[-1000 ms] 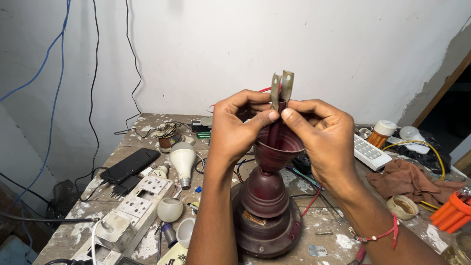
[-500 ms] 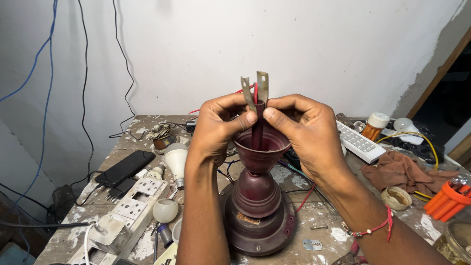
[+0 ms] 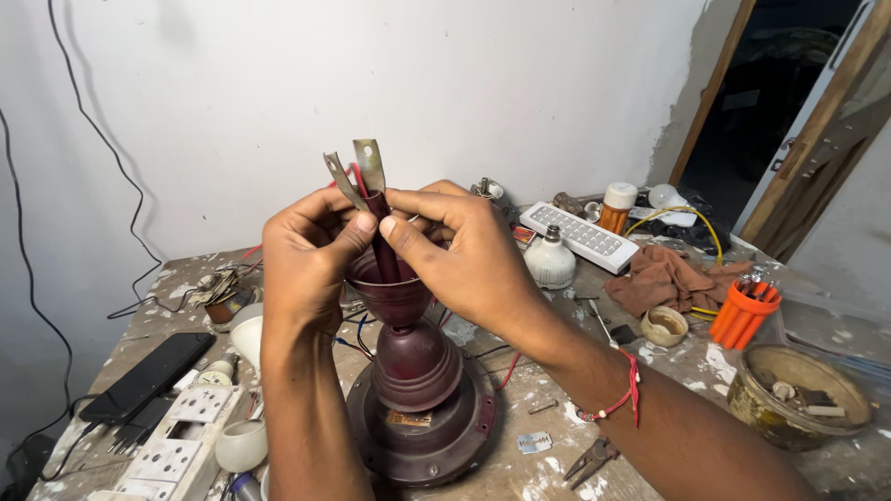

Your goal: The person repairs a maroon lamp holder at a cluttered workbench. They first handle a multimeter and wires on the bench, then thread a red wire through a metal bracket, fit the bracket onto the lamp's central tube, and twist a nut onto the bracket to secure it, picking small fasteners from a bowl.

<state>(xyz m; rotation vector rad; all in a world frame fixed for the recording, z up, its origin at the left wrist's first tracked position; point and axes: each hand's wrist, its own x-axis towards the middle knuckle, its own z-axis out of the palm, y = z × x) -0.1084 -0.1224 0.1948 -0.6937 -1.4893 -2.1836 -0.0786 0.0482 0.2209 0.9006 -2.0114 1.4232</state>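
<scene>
Your left hand (image 3: 311, 255) and right hand (image 3: 459, 255) pinch the stiff maroon rod (image 3: 380, 237) just below its metal brackets (image 3: 368, 165), above the heavy, seemingly stable motor housing (image 3: 418, 408).

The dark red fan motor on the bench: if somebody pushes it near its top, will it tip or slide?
The fan motor probably resists tipping: its round base is far wider than the cup and rod above. It looks like metal, so likely heavy for its size. Both hands, left and right, pinch the rod, steadying it; the dusty bench may let it slide.
</scene>
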